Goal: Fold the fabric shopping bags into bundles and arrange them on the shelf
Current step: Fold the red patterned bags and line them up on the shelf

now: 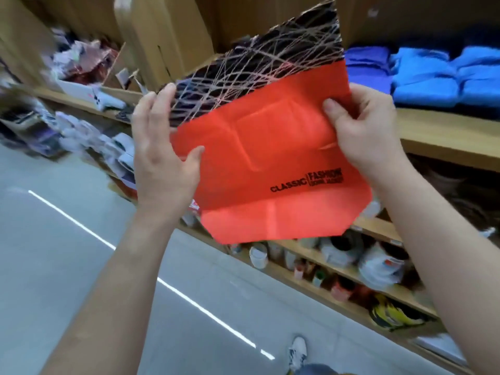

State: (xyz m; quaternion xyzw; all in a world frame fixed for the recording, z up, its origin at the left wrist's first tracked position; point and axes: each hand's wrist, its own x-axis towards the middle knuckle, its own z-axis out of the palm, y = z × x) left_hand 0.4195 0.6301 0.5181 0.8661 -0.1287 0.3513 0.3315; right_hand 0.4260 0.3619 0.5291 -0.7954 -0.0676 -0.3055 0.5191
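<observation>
A flat orange fabric shopping bag (270, 163) with a black, line-patterned upper part and the print "CLASSIC FASHION" hangs in the air in front of the wooden shelf (446, 136). My left hand (165, 155) grips its left edge, thumb on the orange front and fingers behind. My right hand (362, 131) pinches the right edge, thumb on the front. Blue folded fabric bundles (424, 74) lie in a row on the shelf behind the bag at the upper right.
Cardboard boxes (162, 36) stand at the back. The shelf's left part holds mixed packets and a white box (81, 90). Lower shelf levels carry jars, cups and bagged goods (351, 263). Grey floor with a white line (81, 226) lies to the left; my shoe (297, 353) shows below.
</observation>
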